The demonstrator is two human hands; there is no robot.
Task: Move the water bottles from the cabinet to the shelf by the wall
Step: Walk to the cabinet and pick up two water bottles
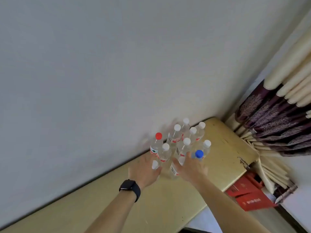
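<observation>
Clear plastic water bottles (183, 145) stand clustered on a yellowish wooden shelf (223, 148) against a white wall (101, 73). The left hand (144, 170), which wears a black wristwatch (130, 189), curls round a white-capped bottle (155, 164). The right hand (191, 170) touches a blue-capped bottle (199, 155) — its grip is blurred.

View: one wide-angle head camera, worn by the person.
Position: above the bottles (182, 142), on the open side of the shelf (151, 207).
Facing: forward and down, rolled, so the shelf edge runs diagonally.
Nearness: bottles within arm's reach, low and centre-right in frame.
Behind the bottles: wall (101, 64) filling most of the frame.
Right of the bottles: curtain (277, 118) at the frame edge.
</observation>
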